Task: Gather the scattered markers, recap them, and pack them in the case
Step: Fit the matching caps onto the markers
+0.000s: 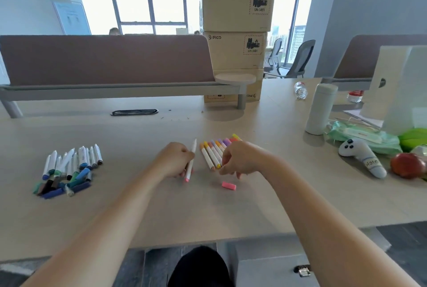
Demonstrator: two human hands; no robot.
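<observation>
My left hand [173,159] grips a white marker [191,159] with a pink end pointing toward me, held tilted over the desk [161,212]. To its right my right hand [240,159] has curled fingertips at the near ends of a row of capped warm-coloured markers [213,151] lying side by side. I cannot tell whether those fingers pinch one. A loose pink cap [228,185] lies on the desk just in front of my right hand. At the left lies a pile of white markers [71,159] with blue, green and dark caps [62,185] scattered below them. No case is visible.
A white bottle [320,108], a wipes pack [362,136], a white plush toy [362,157] and a red apple [407,165] crowd the right side. Stacked cardboard boxes [236,32] and a brown desk divider [106,59] stand behind. The desk's front edge is close to me.
</observation>
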